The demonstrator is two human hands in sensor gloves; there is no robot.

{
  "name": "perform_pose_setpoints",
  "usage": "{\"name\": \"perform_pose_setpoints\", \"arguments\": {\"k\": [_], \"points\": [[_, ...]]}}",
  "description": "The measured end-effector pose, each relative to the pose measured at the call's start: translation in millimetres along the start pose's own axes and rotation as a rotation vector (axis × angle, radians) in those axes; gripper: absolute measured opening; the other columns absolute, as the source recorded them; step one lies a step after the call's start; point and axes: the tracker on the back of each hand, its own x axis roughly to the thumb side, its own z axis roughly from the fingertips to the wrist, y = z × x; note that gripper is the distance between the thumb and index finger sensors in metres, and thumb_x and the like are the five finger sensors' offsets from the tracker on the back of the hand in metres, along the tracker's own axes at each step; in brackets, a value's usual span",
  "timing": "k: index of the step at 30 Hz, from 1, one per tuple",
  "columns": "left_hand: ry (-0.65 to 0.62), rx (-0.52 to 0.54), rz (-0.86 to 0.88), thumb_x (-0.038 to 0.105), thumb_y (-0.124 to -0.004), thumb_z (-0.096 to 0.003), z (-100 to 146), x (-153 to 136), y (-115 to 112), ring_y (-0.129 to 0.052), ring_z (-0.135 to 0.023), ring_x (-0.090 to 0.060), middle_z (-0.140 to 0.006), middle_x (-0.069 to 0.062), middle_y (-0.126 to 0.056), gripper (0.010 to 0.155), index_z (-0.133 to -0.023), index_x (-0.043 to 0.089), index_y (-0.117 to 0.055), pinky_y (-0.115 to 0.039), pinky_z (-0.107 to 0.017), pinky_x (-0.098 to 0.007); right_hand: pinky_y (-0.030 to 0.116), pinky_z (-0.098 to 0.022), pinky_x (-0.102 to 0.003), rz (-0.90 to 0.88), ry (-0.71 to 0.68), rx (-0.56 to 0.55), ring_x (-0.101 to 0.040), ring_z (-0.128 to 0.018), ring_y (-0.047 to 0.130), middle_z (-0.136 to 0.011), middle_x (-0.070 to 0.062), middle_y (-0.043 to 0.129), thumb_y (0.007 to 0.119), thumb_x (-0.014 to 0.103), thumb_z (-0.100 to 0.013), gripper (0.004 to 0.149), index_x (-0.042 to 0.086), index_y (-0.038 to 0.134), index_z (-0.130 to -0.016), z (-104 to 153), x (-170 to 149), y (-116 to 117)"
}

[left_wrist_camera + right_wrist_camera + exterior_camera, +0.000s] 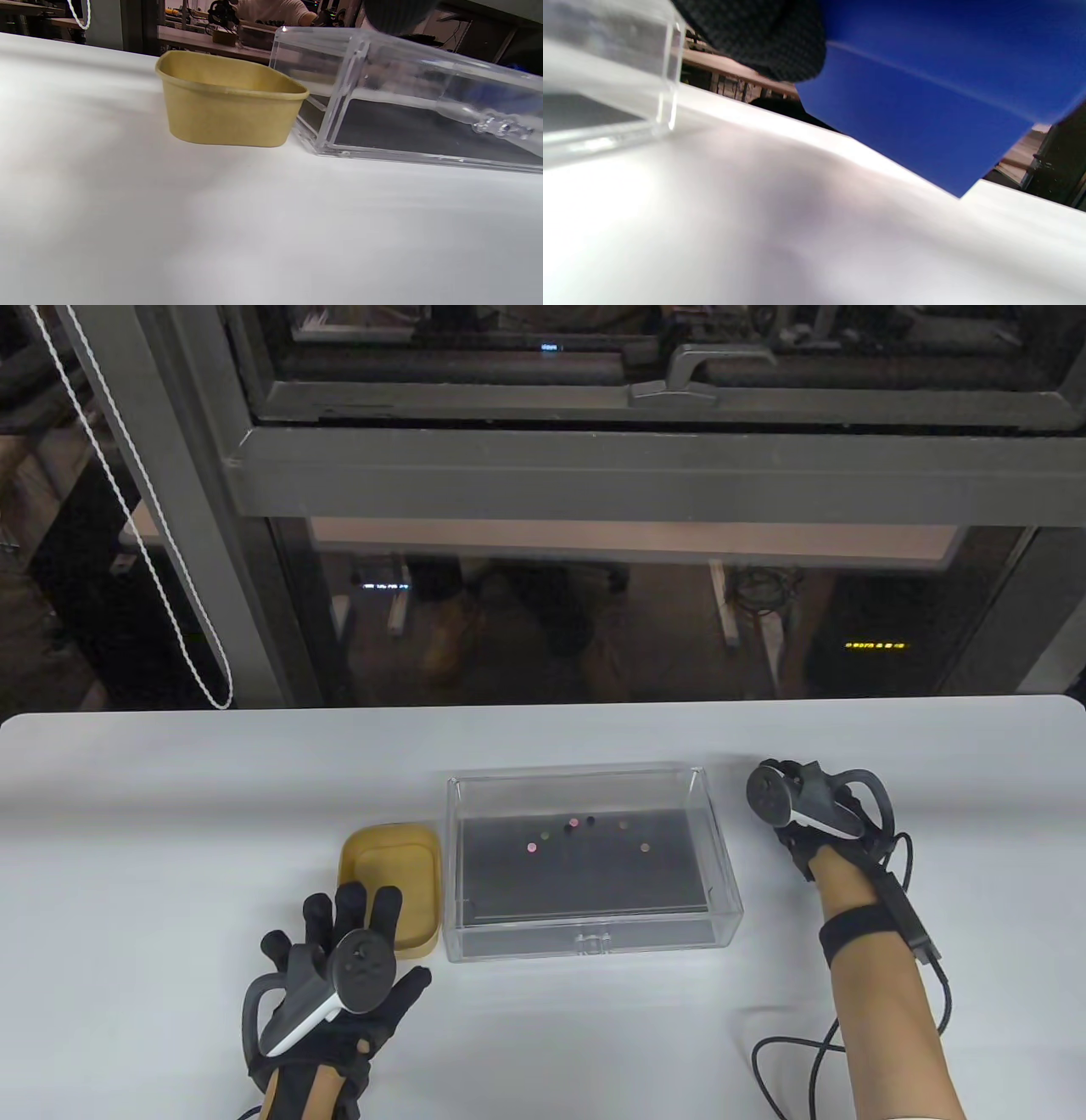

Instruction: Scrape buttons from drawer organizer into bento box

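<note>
A clear acrylic drawer organizer (721, 848) stands mid-table with several small buttons (573, 822) scattered on its dark floor. A tan bento box (390, 836) sits against its left side; both also show in the left wrist view, the box (229, 106) and the organizer (424, 84). My left hand (344, 929) hovers with fingers spread over the box's near edge, holding nothing. My right hand (785, 810) is just right of the organizer, fingers curled. In the right wrist view a gloved finger (763, 38) grips a flat blue scraper card (925, 106) above the table.
The white table (170, 831) ends at its far edge against a dark window frame (594, 466). A black cable (806, 1052) loops on the table near my right forearm. The organizer's corner (666, 63) stands left of the blue card.
</note>
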Motion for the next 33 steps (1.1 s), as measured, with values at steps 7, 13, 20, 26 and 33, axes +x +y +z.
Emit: {"name": "perform_pose_setpoints", "arguments": {"k": [7,13,20,26,33], "points": [[-0.027,-0.012,-0.019,0.065,-0.058,-0.0548,-1,10,-3,0.004,-0.107,-0.046,-0.119,-0.011,0.008,0.085,-0.109,0.034,0.0,-0.007,-0.065,-0.081,0.099,-0.034,-0.048,-0.07,-0.01,-0.143,-0.036,-0.057,0.106,-0.08,-0.014,0.085,0.083,0.028,-0.047,0.056,0.007,0.058,-0.093,26,3,-48],[-0.041,-0.017,-0.028,0.065,-0.058,-0.0548,0,15,-4,0.004,-0.107,-0.047,-0.119,-0.011,0.008,0.085,-0.109,0.034,0.0,-0.007,-0.065,-0.081,0.101,-0.021,-0.038,-0.311,0.077,-0.205,-0.033,-0.04,0.108,-0.07,-0.016,0.087,0.08,0.031,-0.049,0.057,0.003,0.058,-0.094,40,-3,-85],[-0.061,-0.012,-0.025,0.065,-0.058,-0.0549,1,19,-2,0.004,-0.107,-0.047,-0.119,-0.011,0.009,0.085,-0.109,0.034,0.0,-0.007,-0.065,-0.081,0.099,-0.006,-0.032,-0.669,0.244,-0.187,-0.03,-0.025,0.104,-0.064,-0.016,0.086,0.077,0.034,-0.051,0.059,0.0,0.057,-0.095,46,-6,-105],[-0.068,-0.009,-0.015,0.065,-0.058,-0.0548,1,18,-3,0.004,-0.107,-0.047,-0.119,-0.011,0.009,0.085,-0.109,0.034,0.0,-0.008,-0.065,-0.081,0.099,-0.001,-0.029,-0.913,0.334,-0.041,-0.029,-0.02,0.102,-0.062,-0.016,0.085,0.077,0.034,-0.052,0.06,-0.003,0.056,-0.096,39,2,-97],[-0.068,-0.017,-0.005,0.065,-0.058,-0.0548,0,17,-2,0.004,-0.107,-0.047,-0.119,-0.011,0.009,0.085,-0.109,0.034,0.0,-0.007,-0.065,-0.081,0.099,0.001,-0.028,-0.939,0.419,0.094,-0.028,-0.018,0.103,-0.061,-0.017,0.086,0.077,0.033,-0.053,0.061,-0.006,0.056,-0.095,28,17,-76]]}}
